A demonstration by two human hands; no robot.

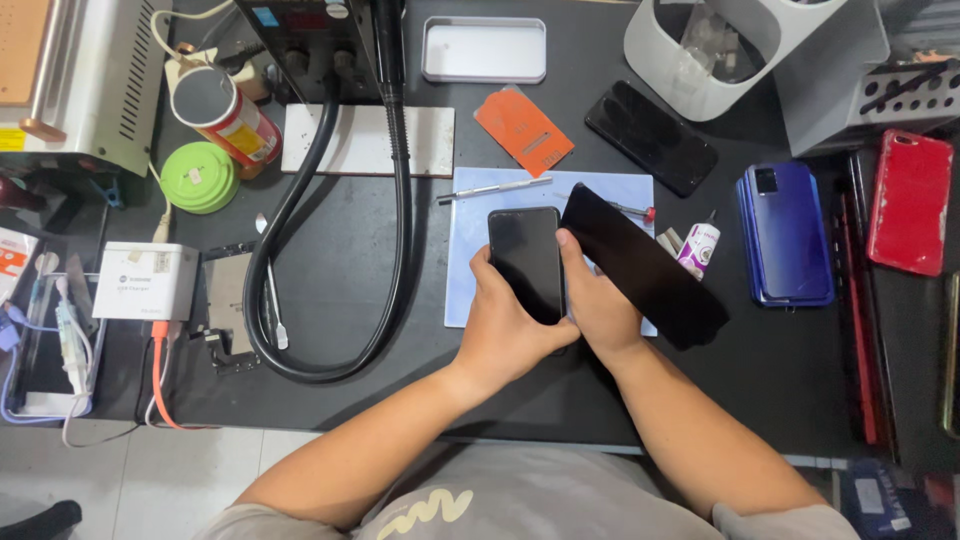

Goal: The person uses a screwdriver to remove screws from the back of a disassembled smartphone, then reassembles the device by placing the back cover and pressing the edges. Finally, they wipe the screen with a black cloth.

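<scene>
Dark matting covers the workbench (350, 260), with pale floor tiles below its near edge. Both hands grip one black smartphone (526, 262) over a light blue mat (470, 270): left hand (505, 335) curled around its lower end, right hand (600, 305) clasping its right side, a long black strip (645, 268) lying against that hand. Its glass is dark, glossy, unlit. Three more phones lie rightward: black (650, 137), blue (787, 233), red (912, 200).
</scene>
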